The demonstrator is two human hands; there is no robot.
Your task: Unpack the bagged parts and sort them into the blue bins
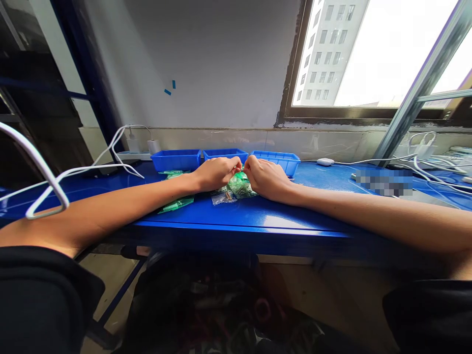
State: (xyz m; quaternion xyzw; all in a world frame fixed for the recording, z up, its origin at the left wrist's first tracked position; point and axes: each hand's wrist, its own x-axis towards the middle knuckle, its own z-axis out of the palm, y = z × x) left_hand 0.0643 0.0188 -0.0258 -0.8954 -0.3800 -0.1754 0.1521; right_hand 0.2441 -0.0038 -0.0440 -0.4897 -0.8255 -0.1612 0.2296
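Note:
My left hand point(217, 173) and my right hand point(267, 178) meet over the middle of the blue table, fingertips pinched close together. Whatever is between the fingers is too small to make out. Just under them lies a heap of green plastic bags point(241, 186). A small clear bag point(223, 197) with brownish pieces inside rests at the front of the heap. More green packets point(177, 204) stick out from beneath my left forearm.
Behind my hands stand a left blue bin point(176, 160), a middle blue bin point(224, 153) and a right blue bin point(276, 158). White cables point(110, 147) run across the left side. At right are a white puck-shaped device point(325, 162), more cables and a metal post point(416, 83).

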